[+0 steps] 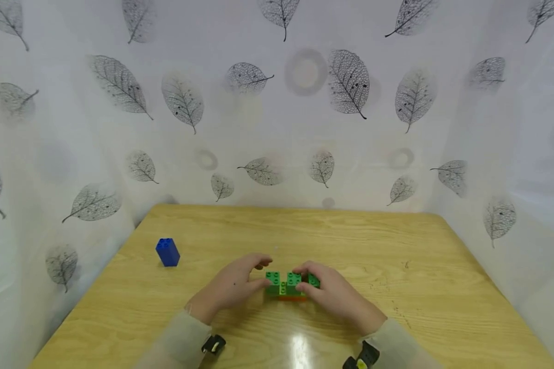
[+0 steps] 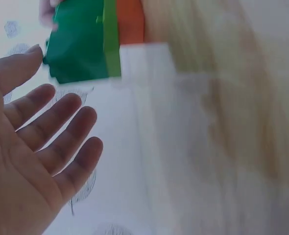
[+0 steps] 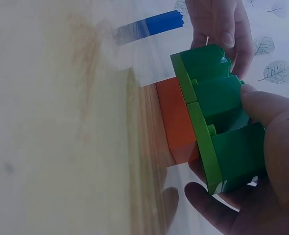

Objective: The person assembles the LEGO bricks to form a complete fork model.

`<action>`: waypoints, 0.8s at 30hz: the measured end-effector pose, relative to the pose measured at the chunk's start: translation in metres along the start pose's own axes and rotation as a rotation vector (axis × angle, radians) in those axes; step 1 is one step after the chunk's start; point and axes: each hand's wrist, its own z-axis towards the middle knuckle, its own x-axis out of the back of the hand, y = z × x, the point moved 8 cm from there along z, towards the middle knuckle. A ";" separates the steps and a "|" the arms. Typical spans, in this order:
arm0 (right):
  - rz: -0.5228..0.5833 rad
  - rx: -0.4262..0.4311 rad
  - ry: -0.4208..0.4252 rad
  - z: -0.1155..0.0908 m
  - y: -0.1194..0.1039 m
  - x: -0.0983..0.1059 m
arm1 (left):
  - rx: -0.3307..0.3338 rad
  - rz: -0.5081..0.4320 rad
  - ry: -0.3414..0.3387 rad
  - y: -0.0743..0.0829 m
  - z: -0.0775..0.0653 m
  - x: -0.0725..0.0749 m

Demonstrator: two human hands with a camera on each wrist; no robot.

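Between the hands on the table stands a toy block assembly [image 3: 198, 117]. An orange block [image 3: 176, 117] forms its base, topped by light green layers [image 3: 203, 142] and three dark green blocks in a spaced row. My right hand [image 1: 334, 292] grips its right side, with the thumb against the middle dark green block [image 3: 223, 98] and fingers behind. At the left end, my left hand [image 1: 235, 282] has its fingers spread and loosely bent. In the left wrist view, its thumb [image 2: 17, 68] comes up close to the dark green end block [image 2: 81, 46].
A tall blue block [image 1: 168, 253] stands upright toward the table's left side. The glossy wooden table [image 1: 374, 246] meets white leaf-printed sheeting [image 1: 300, 128] at the back and sides. Bands with small devices [image 1: 214, 344] sit on both wrists.
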 end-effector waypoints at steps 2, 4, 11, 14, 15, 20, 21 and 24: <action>-0.003 -0.005 -0.001 0.000 0.000 0.000 | 0.003 0.021 0.031 -0.004 -0.004 0.012; -0.006 -0.009 -0.001 0.000 0.000 0.000 | 0.005 0.035 0.067 -0.009 -0.009 0.024; -0.008 -0.012 0.005 -0.002 -0.003 -0.001 | -0.012 0.107 0.192 -0.033 -0.028 0.070; -0.019 -0.024 0.010 -0.002 -0.002 -0.002 | -0.009 0.121 0.230 -0.044 -0.038 0.087; -0.022 -0.029 0.013 -0.002 -0.002 -0.002 | -0.005 0.124 0.242 -0.048 -0.040 0.092; -0.039 -0.045 0.027 -0.002 -0.002 -0.002 | 0.011 0.153 0.304 -0.063 -0.052 0.119; -0.043 -0.046 0.030 -0.002 -0.002 -0.001 | 0.016 0.163 0.316 -0.065 -0.054 0.124; -0.062 -0.043 0.038 -0.001 -0.003 0.000 | 0.051 0.184 0.346 -0.075 -0.059 0.139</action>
